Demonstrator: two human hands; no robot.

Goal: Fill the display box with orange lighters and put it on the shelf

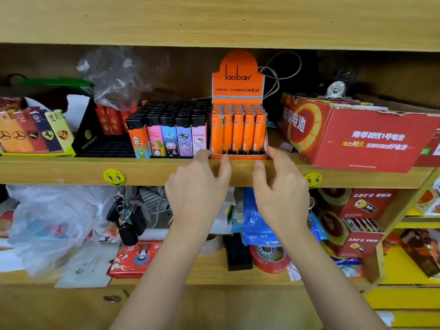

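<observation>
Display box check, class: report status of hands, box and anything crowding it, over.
Left hand and right hand open, fingertips at box's front corners. Orange display box full, on shelf. Cartoon lighters tight on its left, red carton to its right.

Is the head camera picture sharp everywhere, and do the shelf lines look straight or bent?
In the head view the orange display box and its lighters are fairly sharp, with the printed header readable. The left hand and right hand are slightly soft. The wooden shelf edge bows from wide-angle distortion, and the plastic bag at lower left is blurred. Lighting is even, with a dark recess behind the box.
</observation>
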